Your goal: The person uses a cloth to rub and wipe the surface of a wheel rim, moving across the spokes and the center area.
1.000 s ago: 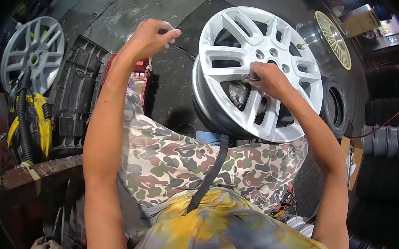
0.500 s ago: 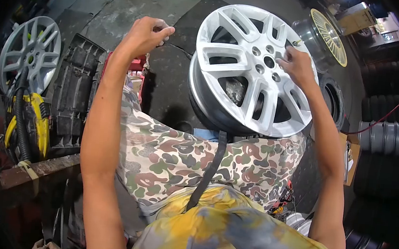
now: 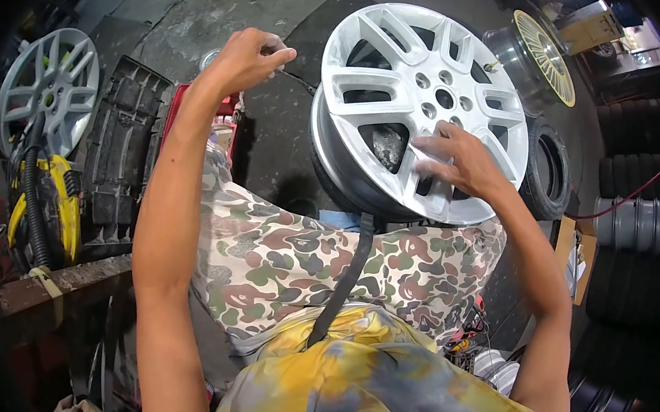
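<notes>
A silver alloy wheel rim (image 3: 371, 92) with paired spokes lies tilted face-up in front of my camouflage-patterned lap. My right hand (image 3: 459, 161) is over the lower spokes of the rim, fingers spread and slightly blurred. Left of the rim, my left hand (image 3: 255, 60) is raised above the dark floor, its fingers curled together; whether something small is inside them is hidden.
At the far left stand another silver rim (image 3: 49, 93) and a yellow tool (image 3: 55, 205) with a black hose. A dark ribbed case (image 3: 119, 148) lies nearby. To the right are a tire (image 3: 549, 172), a gold-spoked rim (image 3: 543, 56) and a cardboard box (image 3: 586, 256).
My right hand has moved down and left, from beside the hub to the lower spokes. The rim has shifted very slightly. My left hand has barely moved.
</notes>
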Tool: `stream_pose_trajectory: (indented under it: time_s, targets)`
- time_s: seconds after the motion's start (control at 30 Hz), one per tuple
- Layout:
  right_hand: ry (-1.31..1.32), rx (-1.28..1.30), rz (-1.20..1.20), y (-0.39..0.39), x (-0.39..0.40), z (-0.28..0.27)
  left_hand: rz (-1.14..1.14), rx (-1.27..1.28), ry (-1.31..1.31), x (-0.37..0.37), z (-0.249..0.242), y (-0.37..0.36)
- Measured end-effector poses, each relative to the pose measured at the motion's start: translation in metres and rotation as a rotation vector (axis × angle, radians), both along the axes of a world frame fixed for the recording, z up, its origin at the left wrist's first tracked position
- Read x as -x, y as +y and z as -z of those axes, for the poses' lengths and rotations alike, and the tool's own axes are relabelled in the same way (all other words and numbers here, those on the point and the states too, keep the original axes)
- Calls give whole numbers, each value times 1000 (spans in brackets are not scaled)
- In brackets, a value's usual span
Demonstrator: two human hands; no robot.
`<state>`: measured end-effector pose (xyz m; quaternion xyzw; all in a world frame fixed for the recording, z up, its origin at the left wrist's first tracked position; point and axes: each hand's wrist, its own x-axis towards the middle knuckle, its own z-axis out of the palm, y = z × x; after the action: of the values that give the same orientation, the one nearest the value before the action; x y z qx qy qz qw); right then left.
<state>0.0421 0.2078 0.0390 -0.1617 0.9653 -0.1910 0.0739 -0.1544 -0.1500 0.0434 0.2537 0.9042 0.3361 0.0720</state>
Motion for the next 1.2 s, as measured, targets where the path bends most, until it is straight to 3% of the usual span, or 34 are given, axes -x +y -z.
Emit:
stream_pose_trajectory:
  time_s: [0.07, 0.2, 0.27, 0.37, 0.47, 0.6, 0.7, 0.8, 0.87, 0.97, 1.07, 1.2]
  targets:
    - [93, -170, -121, 0, -12, -10, 12, -7, -4, 2, 3, -1]
    - [158, -268, -246, 19, 2, 6, 21, -5, -14, 1, 1, 9]
    - [193, -270, -227, 9, 5, 11, 25, 8, -10, -1, -2, 12]
    - [6, -80, -364, -23, -6, 17, 55, 80, -1, -5, -8, 12]
    - [10, -46, -454, -30, 2, 8, 31, 84, 1, -3, 0, 7]
    - [59, -223, -427, -20, 32, 12, 5, 81, -34, 0, 0, 5]
    - [103, -85, -559, -36, 11, 18, 1, 83, -42, 0, -1, -1]
    - [-62, -229, -376, -22, 34, 0, 24, 34, -41, 0, 0, 5]
    - [49, -277, -418, -28, 28, 8, 11, 18, -28, 1, -2, 0]
    - [33, -120, -455, -35, -1, 5, 38, 128, -27, -2, -4, 2]
    - [11, 13, -240, 3, 22, 14, -7, 33, -40, 2, 7, -1]
    - [161, -43, -177, 21, 51, 12, 12, 34, -13, -1, -3, -3]
